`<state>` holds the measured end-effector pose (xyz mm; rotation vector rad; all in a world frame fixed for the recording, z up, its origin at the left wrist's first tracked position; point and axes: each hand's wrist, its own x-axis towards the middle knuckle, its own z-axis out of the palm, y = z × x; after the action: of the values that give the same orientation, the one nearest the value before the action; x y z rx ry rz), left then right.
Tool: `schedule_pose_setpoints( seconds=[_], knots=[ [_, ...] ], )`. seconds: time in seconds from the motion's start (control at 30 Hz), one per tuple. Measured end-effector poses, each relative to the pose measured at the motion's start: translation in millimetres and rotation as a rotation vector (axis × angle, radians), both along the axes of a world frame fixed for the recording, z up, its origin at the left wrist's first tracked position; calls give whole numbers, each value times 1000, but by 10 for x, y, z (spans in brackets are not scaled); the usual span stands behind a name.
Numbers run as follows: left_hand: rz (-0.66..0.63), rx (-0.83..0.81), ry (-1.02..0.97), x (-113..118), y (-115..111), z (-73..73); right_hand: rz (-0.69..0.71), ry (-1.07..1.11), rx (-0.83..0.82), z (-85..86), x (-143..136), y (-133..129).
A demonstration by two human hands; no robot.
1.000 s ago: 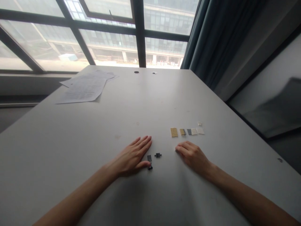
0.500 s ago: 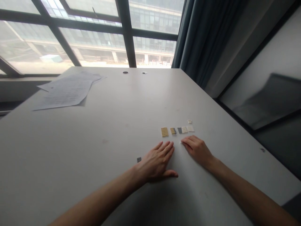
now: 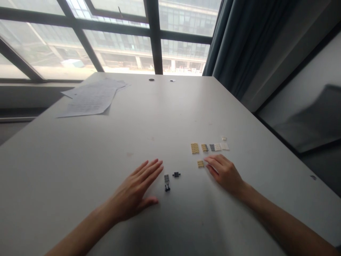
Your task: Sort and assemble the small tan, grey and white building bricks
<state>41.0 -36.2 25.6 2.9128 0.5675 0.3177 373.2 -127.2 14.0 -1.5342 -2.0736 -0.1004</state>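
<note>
My left hand (image 3: 135, 190) lies with its fingers stretched out and its thumb spread, holding nothing. Just right of its fingertips are a grey studded brick (image 3: 166, 178), a black axle-like piece (image 3: 167, 187) at its lower end, and another dark piece with side pegs (image 3: 176, 174). My right hand (image 3: 222, 172) hovers or rests beside a small yellow brick (image 3: 200, 164); its thumb and forefinger are apart, with nothing visible between them. Beyond it runs a row: a larger yellow brick (image 3: 195, 148), a yellow-and-grey piece (image 3: 204, 147), a grey brick (image 3: 212, 147), white pieces (image 3: 217, 146).
A flat white piece (image 3: 225, 146) ends the row, and a small white brick (image 3: 224, 138) lies behind it. Paper sheets (image 3: 93, 101) are spread at the far left of the white table (image 3: 149, 117). Windows and a dark curtain (image 3: 226, 39) stand beyond.
My left hand has moved left, uncovering the small yellow brick and the dark pieces. My right thumb and forefinger have parted. The view has shifted slightly left.
</note>
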Motion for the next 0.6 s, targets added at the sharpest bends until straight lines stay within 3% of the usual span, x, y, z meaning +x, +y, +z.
schedule_pose_setpoints(
  seconds=[0.17,0.27,0.43,0.6],
  knots=[
    [-100,-12,101,-62,-217,-111,226,-62,-47,8,-601,8],
    [-102,-37,132,17,-206,-123,263,-104,-96,-20,-819,47],
    [-107,-38,159,123,-126,-93,271,-183,-136,-38,-883,65],
    [-154,-15,135,313,-157,-16,230,-167,-91,-74,-698,-146]
  ],
)
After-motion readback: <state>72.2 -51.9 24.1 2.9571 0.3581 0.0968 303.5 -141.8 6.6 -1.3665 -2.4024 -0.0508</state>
